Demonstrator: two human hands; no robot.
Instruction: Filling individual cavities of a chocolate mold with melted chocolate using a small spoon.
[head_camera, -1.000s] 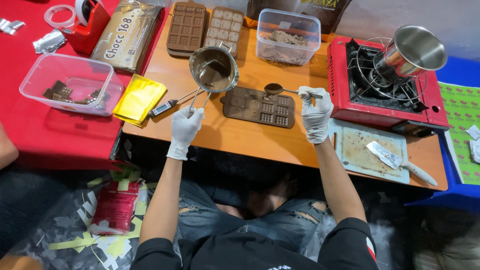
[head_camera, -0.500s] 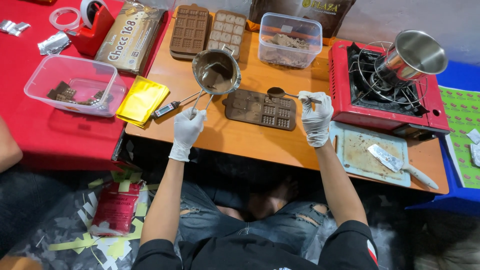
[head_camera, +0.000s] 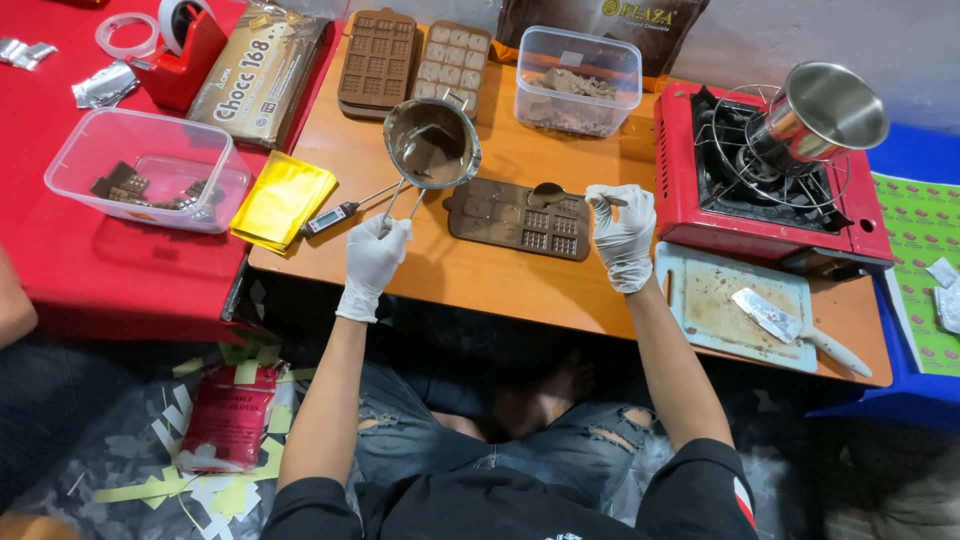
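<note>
Left hand (head_camera: 374, 252), gloved in white, clenched around the wire handle of a small steel saucepan (head_camera: 432, 143) holding melted chocolate; pan over the middle of the wooden surface (head_camera: 500, 285), whether lifted or resting cannot be told. Right hand (head_camera: 622, 232), also gloved, pinching the handle of a spoon (head_camera: 548, 190), its bowl over the far edge of a dark chocolate mould (head_camera: 520, 218) that lies flat near the middle of the surface. Probe thermometer (head_camera: 335, 215) just left of the left hand, beside a yellow foil pouch (head_camera: 282, 197) at the left edge. Two more moulds (head_camera: 412, 58) and a clear tub of chocolate pieces (head_camera: 577, 82) along the far edge. Red gas stove (head_camera: 770, 195) at the right end, a steel pot (head_camera: 818, 112) tilted on it. White cutting board (head_camera: 715, 310) with a scraper (head_camera: 775, 318) at the near right corner.
</note>
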